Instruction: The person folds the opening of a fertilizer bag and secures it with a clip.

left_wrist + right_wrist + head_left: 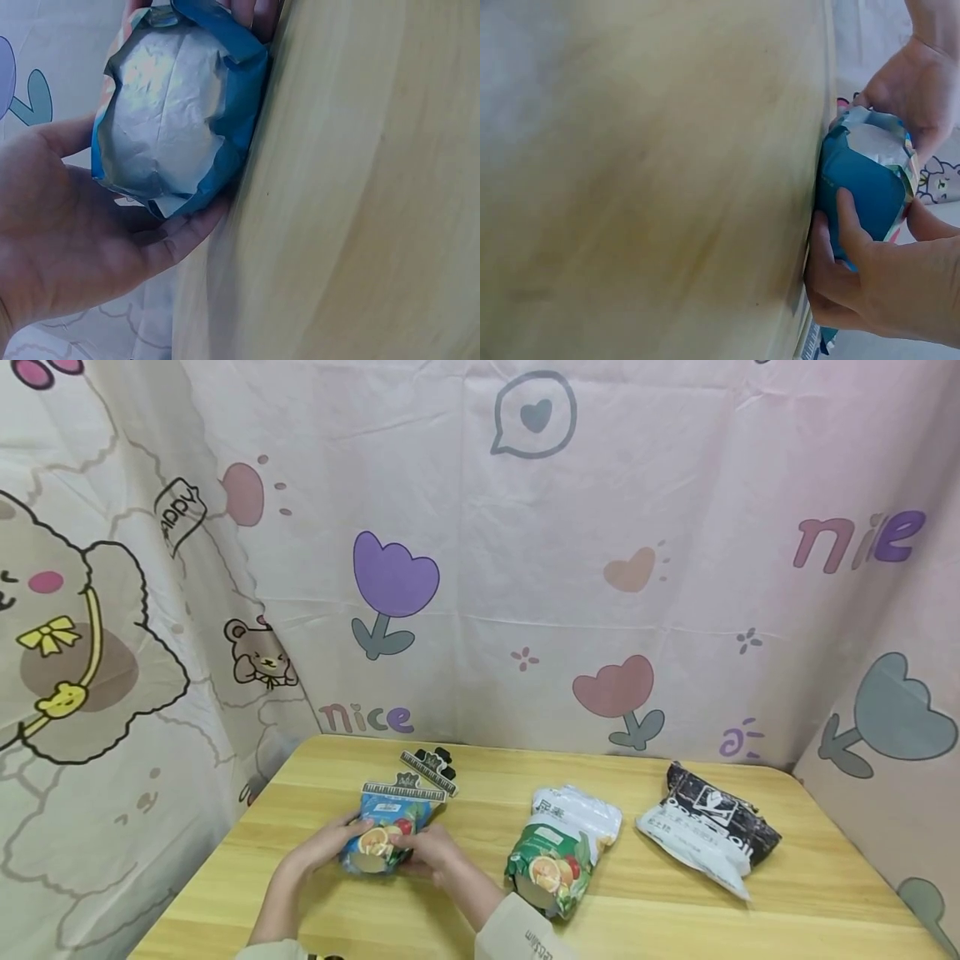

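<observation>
While half-curled, hands [334, 840] [437, 850] round blue bag [384, 828]

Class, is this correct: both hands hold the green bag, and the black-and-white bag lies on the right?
Not quite: the head view shows the left hand and right hand holding the blue bag, not the green bag. The black-and-white bag does lie on the right.
</observation>
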A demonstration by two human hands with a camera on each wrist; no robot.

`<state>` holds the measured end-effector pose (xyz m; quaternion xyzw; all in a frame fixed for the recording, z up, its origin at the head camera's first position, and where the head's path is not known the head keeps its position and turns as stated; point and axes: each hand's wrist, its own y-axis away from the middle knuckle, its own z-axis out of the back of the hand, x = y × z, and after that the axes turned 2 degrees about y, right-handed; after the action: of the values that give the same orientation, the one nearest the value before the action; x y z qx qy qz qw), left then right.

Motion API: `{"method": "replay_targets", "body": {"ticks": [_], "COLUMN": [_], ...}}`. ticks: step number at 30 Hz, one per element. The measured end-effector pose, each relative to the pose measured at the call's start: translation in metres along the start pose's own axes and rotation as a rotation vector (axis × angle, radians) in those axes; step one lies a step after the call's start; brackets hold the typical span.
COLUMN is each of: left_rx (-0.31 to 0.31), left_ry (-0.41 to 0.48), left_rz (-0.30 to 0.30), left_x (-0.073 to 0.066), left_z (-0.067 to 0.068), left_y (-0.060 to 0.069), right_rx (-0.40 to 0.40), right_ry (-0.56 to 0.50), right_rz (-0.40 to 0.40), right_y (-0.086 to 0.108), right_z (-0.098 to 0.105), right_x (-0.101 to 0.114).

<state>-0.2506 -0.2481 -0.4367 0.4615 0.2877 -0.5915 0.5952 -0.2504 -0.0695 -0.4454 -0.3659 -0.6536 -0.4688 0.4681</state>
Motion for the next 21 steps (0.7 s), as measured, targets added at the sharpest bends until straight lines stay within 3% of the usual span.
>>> {"method": "replay_targets", "body": {"ticks": [6,14,18,21], "left_rx": [-0.013,-0.051,-0.098,-0.157], "left_ry": [-0.051,-0.147,-0.205,-0.301], "left_rz": [-0.023,-0.086,-0.103,-0.115], "left_x": [-0.005,-0.014,-0.023,-0.034], "left_z": [-0.003,-0.011,-0.015,-0.020], "left_y": [0.002,0.010,0.014,0.018], "right_rx": [-0.019,-0.053,-0.067,-0.047], "right_ry": [0.000,-0.087,-0.123,-0.152], "right_rz": [-0.004,-0.011,0.015,0.054], "right_y": [0.000,0.005,0.010,0.018], "right_z": [0.002,0.000,0.000,0.004], "right_x": [0.001,0.002,0.005,0.013]}}
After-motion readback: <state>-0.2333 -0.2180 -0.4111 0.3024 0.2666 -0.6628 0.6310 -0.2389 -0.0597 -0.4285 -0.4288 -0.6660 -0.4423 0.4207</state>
